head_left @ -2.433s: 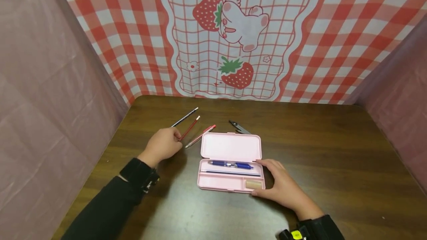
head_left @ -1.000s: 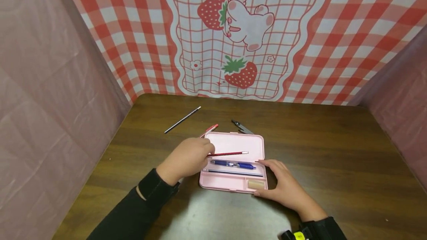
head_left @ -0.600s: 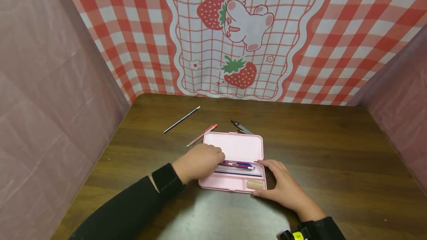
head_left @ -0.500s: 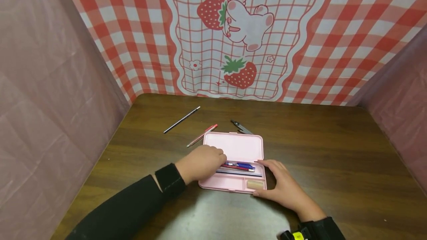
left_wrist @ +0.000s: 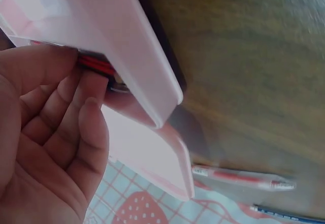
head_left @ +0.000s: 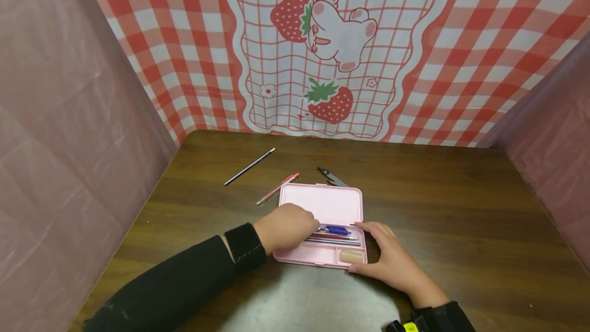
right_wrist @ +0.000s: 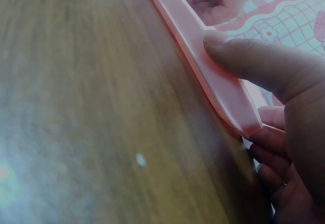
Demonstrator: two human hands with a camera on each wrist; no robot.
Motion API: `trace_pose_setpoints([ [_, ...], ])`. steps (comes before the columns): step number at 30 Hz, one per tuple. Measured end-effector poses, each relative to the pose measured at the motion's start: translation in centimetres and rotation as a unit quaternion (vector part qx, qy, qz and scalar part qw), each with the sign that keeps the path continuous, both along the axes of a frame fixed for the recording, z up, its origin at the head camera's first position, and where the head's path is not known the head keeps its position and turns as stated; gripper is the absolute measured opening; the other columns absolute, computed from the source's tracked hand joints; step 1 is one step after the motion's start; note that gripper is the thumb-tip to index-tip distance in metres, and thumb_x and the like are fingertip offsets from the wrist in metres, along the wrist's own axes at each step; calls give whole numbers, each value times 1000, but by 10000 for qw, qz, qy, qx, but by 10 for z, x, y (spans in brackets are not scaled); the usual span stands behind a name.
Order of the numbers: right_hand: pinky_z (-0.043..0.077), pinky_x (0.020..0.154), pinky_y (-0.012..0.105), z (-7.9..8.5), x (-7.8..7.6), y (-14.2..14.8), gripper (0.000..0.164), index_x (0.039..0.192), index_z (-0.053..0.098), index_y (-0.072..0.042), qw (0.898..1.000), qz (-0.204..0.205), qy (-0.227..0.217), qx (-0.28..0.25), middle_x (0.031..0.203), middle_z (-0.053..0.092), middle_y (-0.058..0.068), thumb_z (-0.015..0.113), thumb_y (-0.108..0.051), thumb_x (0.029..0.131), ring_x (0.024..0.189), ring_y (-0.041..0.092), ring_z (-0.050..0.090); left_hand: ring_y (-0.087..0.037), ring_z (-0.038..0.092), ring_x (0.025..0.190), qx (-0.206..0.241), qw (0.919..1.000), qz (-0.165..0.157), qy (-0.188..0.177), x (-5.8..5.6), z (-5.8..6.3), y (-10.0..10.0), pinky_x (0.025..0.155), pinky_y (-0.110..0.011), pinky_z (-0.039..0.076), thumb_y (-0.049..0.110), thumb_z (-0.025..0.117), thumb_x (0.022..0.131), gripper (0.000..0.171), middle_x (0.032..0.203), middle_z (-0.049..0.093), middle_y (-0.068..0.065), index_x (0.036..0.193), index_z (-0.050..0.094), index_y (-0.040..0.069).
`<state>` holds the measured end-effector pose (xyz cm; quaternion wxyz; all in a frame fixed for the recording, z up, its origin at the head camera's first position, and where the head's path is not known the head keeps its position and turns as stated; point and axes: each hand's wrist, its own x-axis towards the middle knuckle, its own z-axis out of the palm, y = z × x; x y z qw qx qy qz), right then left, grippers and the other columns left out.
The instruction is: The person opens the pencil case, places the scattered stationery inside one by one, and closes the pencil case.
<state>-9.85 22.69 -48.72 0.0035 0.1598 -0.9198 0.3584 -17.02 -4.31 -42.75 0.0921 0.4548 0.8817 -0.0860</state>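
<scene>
An open pink pencil case [head_left: 322,203] lies on the table with its lid folded back. My left hand [head_left: 288,227] reaches into its long compartment, pinching a red pencil [left_wrist: 95,65] between thumb and fingers. That pencil lies between a blue pen [head_left: 338,230] and a dark-striped pencil [head_left: 334,243]; their left ends are hidden behind the hand. A tan eraser [head_left: 351,256] sits in the small front-right compartment. At the case's right end, my right hand [head_left: 392,260] grips it, thumb [right_wrist: 244,56] on the front wall and fingers round the far corner.
Beyond the case, a red pen [head_left: 277,189] lies just left of the lid and a dark pencil [head_left: 250,166] farther left. A grey compass [head_left: 332,176] lies behind the lid. A checked cloth [head_left: 193,65] hangs along the table's back edge.
My left hand has brought the red pencil from the table on the left into the case, lowering it beside the blue pen and sliding slightly right. The right hand has kept its hold.
</scene>
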Motion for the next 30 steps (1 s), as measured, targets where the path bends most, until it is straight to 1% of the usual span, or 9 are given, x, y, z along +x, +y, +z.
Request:
trace_pose_setpoints([
  [4, 39, 105, 59, 1, 0, -1, 95, 143, 57, -12, 10000, 26, 60, 15, 137, 58, 7, 93, -56, 67, 128, 32, 48, -11, 59, 78, 61, 9997, -2, -256, 0, 0, 0, 86, -32, 53, 23, 68, 101, 23, 92, 69, 4, 122, 75, 19],
  [6, 39, 105, 59, 1, 0, -1, 94, 143, 57, -12, 10000, 38, 77, 17, 137, 58, 7, 93, -55, 67, 128, 32, 48, -10, 59, 79, 120, 9995, -18, -283, 0, -1, 0, 88, -32, 53, 24, 66, 101, 24, 94, 70, 5, 124, 75, 19],
  [12, 38, 106, 58, 1, 0, -1, 96, 143, 56, -12, 10000, 9, -47, 31, 138, 57, 6, 93, -56, 67, 130, 31, 47, -10, 55, 75, 233, 9992, -55, -329, 1, -1, -2, 82, -30, 51, 23, 65, 102, 21, 85, 64, 8, 119, 76, 20],
  [16, 37, 107, 58, 1, -1, -1, 97, 144, 56, -12, 10000, 9, -93, 25, 139, 57, 6, 93, -58, 67, 131, 31, 47, -11, 54, 74, 191, 9990, 51, -401, 2, 2, -3, 81, -30, 50, 22, 66, 102, 20, 83, 62, 8, 118, 77, 20],
  [18, 38, 106, 58, 0, -1, -1, 97, 144, 56, -13, 10000, 2, -96, 16, 138, 57, 6, 93, -58, 66, 130, 31, 47, -12, 54, 74, 163, 9992, 79, -367, 2, 3, -4, 81, -31, 50, 21, 65, 102, 19, 82, 62, 7, 116, 77, 19],
  [21, 38, 106, 58, 0, 0, -1, 98, 144, 56, -13, 9999, -12, -102, 38, 138, 57, 6, 92, -59, 66, 130, 31, 48, -12, 54, 72, 185, 9990, 208, -362, 2, 2, -5, 79, -31, 50, 21, 64, 102, 18, 80, 60, 7, 114, 77, 19],
  [25, 38, 106, 58, 0, 0, 0, 98, 144, 56, -13, 9999, -17, -102, 54, 138, 57, 6, 92, -59, 66, 129, 31, 48, -12, 53, 71, 327, 9978, 423, -382, 2, 2, -7, 77, -30, 51, 21, 62, 102, 17, 78, 60, 7, 109, 77, 18],
  [29, 38, 106, 58, 0, -1, 0, 97, 144, 56, -13, 10000, -16, -75, 50, 139, 57, 7, 93, -59, 66, 129, 31, 48, -11, 54, 71, 453, 9969, 490, -413, 0, 5, -10, 77, -30, 51, 23, 64, 101, 16, 79, 60, 8, 109, 77, 18],
  [30, 38, 106, 59, 0, -1, 0, 97, 144, 56, -13, 10000, -17, -69, 51, 139, 57, 7, 93, -59, 66, 129, 31, 48, -11, 54, 71, 466, 9971, 472, -361, -1, 5, -10, 77, -31, 51, 23, 64, 101, 15, 79, 60, 8, 108, 77, 18],
])
